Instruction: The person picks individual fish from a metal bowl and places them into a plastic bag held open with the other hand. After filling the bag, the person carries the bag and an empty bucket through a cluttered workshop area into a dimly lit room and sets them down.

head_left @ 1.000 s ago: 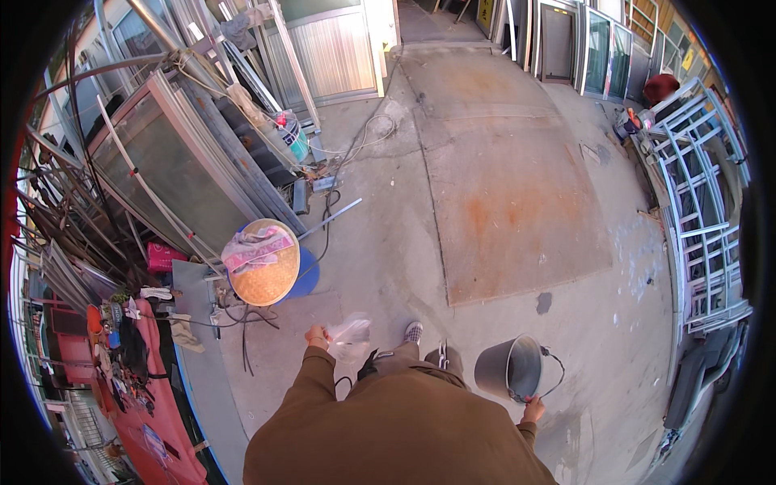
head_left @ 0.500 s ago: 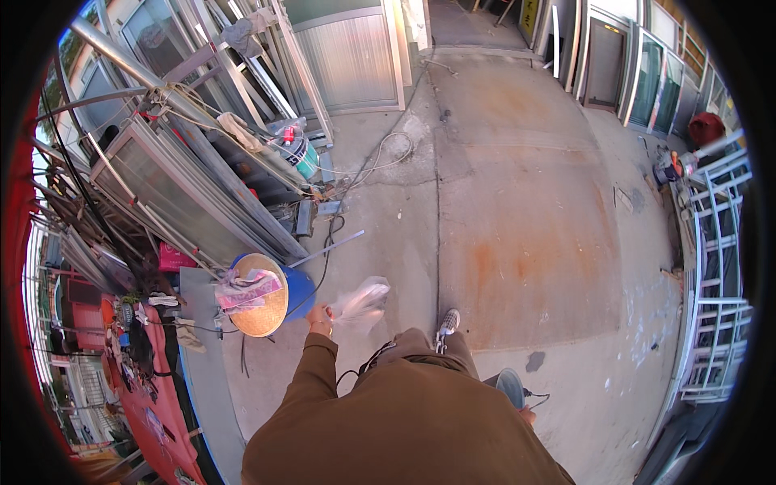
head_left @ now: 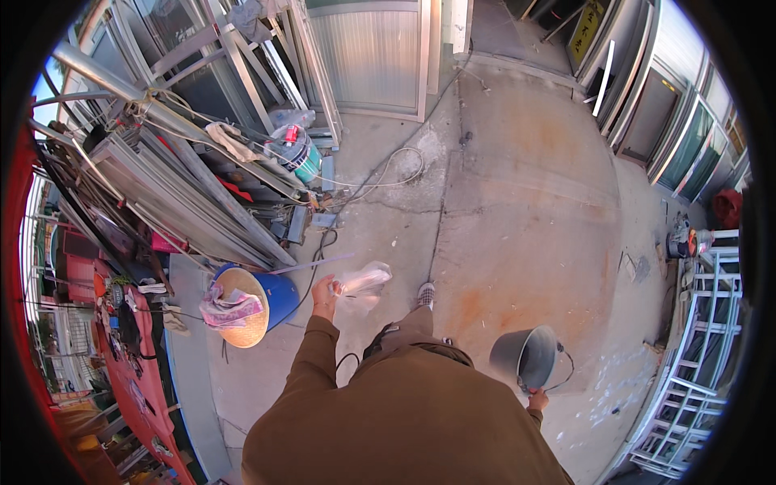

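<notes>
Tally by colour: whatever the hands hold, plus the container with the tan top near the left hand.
Grey: 1, the bucket in the right hand
Clear: 1, the crumpled plastic in the left hand
Blue: 1, the tan-topped container
Total: 3

Left hand (head_left: 324, 297) reaches forward, fingers closed, sleeved forearm (head_left: 312, 349) extended; right hand (head_left: 538, 398) grips, out to the side.
</notes>
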The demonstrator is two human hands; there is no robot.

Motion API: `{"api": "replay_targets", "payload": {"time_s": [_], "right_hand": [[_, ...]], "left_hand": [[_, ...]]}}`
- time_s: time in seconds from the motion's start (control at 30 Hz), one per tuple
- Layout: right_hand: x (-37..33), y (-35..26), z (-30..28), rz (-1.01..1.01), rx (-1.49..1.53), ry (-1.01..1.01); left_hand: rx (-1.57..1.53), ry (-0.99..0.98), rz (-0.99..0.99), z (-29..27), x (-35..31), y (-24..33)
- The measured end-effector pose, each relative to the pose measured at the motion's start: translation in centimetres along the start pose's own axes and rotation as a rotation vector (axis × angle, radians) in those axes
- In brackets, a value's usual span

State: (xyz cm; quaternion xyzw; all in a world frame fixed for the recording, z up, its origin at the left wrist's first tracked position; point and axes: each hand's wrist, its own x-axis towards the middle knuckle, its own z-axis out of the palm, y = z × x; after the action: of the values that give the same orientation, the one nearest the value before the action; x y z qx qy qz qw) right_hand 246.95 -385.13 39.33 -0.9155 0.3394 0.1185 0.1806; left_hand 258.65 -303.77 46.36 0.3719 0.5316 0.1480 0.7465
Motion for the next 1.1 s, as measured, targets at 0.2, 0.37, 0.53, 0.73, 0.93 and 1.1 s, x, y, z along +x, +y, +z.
{"api": "replay_targets", "payload": {"time_s": [0.2, 0.37, 0.53, 0.73, 0.93, 1.1], "right_hand": [[10.5, -11.8, -4.8, 0.059, 0.186, 0.037], [19.1, -23.6, -6.6, 0.064, 0.210, -0.043], [29.2, -32.3, -4.5, -0.141, -0.107, -0.198], [38.4, -43.6, -2.4, -0.032, -0.003, -0.382], [44.5, -48.3, -5.2, -0.627, -0.729, -0.247], [38.8, -63.4, -5.8, -0.033, 0.178, -0.114]], "left_hand": [[-0.056, 0.148, -0.038, 9.4, 5.1, 4.0], [-0.008, 0.248, -0.007, 14.6, 8.4, 6.7], [-0.029, 0.230, 0.032, 19.2, 10.1, 9.6], [0.096, 0.191, 0.050, 25.3, 9.0, 17.8], [0.047, 0.072, 0.007, 31.4, 17.4, 19.1], [-0.012, 0.168, -0.218, 32.5, 25.4, 21.8]]}}
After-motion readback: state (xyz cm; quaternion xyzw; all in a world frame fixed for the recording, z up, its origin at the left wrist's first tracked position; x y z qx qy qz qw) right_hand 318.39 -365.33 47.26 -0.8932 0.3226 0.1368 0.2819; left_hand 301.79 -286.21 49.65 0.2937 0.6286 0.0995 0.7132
